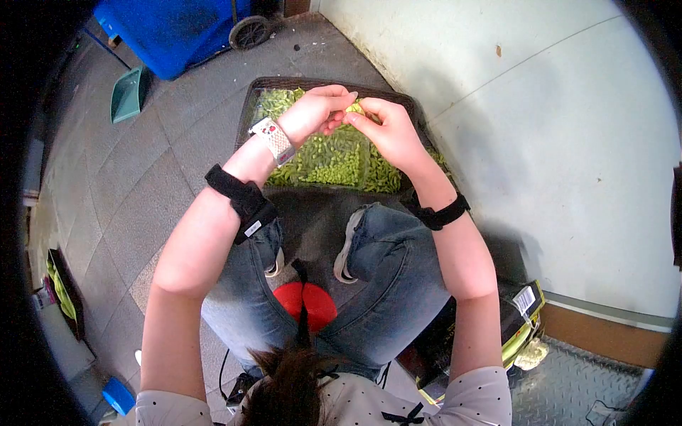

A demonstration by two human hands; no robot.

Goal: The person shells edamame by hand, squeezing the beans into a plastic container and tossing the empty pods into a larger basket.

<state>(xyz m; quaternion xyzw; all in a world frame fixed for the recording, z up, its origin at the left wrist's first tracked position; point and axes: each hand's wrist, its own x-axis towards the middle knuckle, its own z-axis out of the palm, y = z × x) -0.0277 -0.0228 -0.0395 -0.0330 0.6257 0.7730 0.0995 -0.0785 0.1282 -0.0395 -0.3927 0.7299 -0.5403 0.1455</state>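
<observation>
Above a black crate (249, 106), my left hand (321, 113) and my right hand (389, 129) meet with their fingertips pinched together. Between them is a small yellow-green pod (355, 108), partly hidden by the fingers. Under my hands, the crate holds loose green pods (384, 175). Shelled green beans (334, 170) lie in what looks like a clear plastic container in the middle of the crate. A second clear container (268, 104) with green contents is at the crate's left back corner, partly behind my left hand.
A pale wall (540, 142) runs along the right. At the back left stand a blue wheeled bin (170, 35) and a green dustpan (128, 96). A black box (497, 312) lies beside my right leg. Something red (320, 305) shows between my legs.
</observation>
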